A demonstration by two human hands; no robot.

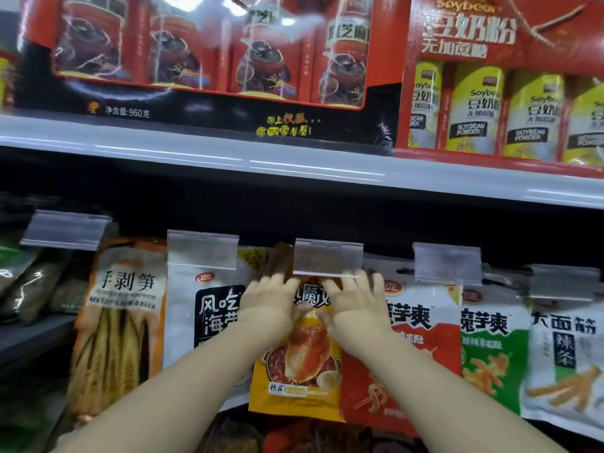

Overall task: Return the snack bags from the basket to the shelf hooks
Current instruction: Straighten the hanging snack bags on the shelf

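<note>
An orange-yellow snack bag [302, 361] hangs in the middle of the hook row, its top just under a clear price-tag holder [327, 257]. My left hand [273, 297] grips the bag's upper left corner and my right hand [354, 299] grips its upper right corner, fingers reaching up behind the holder. The hook itself is hidden behind the holder and my fingers. The basket is not in view.
Neighbouring bags hang on both sides: a white seaweed bag [209, 308], an orange bamboo-shoot bag [121, 322], a red-and-white bag [415, 354], a green one [490, 354]. A grey shelf edge [294, 161] runs above, carrying red gift boxes [209, 47].
</note>
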